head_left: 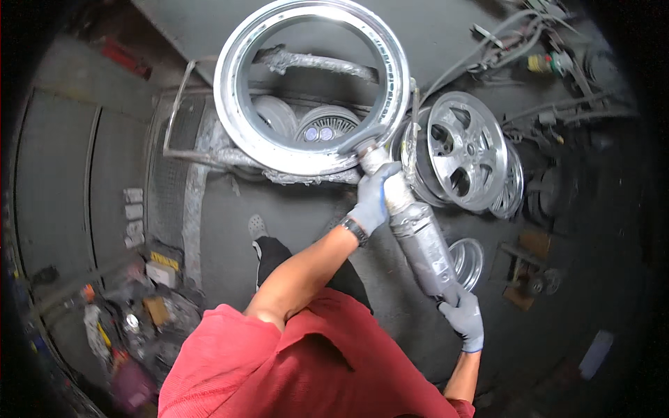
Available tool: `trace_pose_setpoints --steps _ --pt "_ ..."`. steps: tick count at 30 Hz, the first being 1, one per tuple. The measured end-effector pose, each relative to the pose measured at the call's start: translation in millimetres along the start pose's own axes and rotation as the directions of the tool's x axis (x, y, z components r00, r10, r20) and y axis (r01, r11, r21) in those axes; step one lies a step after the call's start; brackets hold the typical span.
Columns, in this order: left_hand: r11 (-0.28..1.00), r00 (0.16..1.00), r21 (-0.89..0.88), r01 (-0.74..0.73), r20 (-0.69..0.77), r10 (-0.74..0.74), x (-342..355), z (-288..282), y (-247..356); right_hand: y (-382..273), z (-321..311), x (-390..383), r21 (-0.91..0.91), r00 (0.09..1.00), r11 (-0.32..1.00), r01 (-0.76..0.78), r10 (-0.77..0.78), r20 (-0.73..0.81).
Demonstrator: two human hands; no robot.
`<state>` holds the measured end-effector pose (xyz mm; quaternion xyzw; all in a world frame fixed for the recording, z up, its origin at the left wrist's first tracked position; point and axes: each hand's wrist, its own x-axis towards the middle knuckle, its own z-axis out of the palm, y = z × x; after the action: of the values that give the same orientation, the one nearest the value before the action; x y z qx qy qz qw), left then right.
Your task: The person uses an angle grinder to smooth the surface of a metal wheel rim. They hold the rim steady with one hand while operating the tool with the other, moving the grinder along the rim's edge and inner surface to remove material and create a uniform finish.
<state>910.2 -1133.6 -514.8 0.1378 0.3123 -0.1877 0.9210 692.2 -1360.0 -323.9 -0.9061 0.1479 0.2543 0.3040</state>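
Both gloved hands clamp the silver power tool, its blurred head apparently touching the wheel rim.

The rough metal frame carries one large, shiny wheel ring, which is lying across its crusted bars.

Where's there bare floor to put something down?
Floor between the clog and the rack looks bare. Right of the right hand, it looks open but is too dark to be sure. It's crowded right of the big rim, where a spoked wheel sits among others, beside the power tool, where a small rim lies, and lower left, around a white box.
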Motion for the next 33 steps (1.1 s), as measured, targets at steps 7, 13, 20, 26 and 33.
trace_pose_setpoints --steps 7,13,20,26,33 --pt "0.989 0.989 -0.15 0.011 0.149 0.012 16.3 46.6 -9.5 -24.9 -63.5 22.6 -0.144 0.999 0.989 0.025 -0.031 -0.042" --pt "0.991 0.994 -0.109 0.073 0.085 -0.064 -16.2 22.7 11.8 -47.1 -16.0 -18.9 -0.095 0.991 0.987 -0.132 0.131 -0.026" --pt "0.985 0.995 0.145 0.096 -0.025 -0.094 -53.8 -53.3 66.5 -72.8 98.0 -64.0 0.187 0.974 0.96 -0.207 0.185 0.127" --pt "0.939 0.986 0.336 0.071 -0.167 -0.015 -70.4 -72.6 105.6 -75.9 155.8 -74.9 0.443 0.947 0.851 -0.282 0.174 0.269" --pt "0.976 0.991 0.211 0.054 -0.13 -0.027 -53.6 -32.4 58.4 -70.9 71.3 -58.0 0.268 0.927 0.901 -0.34 0.274 0.256"
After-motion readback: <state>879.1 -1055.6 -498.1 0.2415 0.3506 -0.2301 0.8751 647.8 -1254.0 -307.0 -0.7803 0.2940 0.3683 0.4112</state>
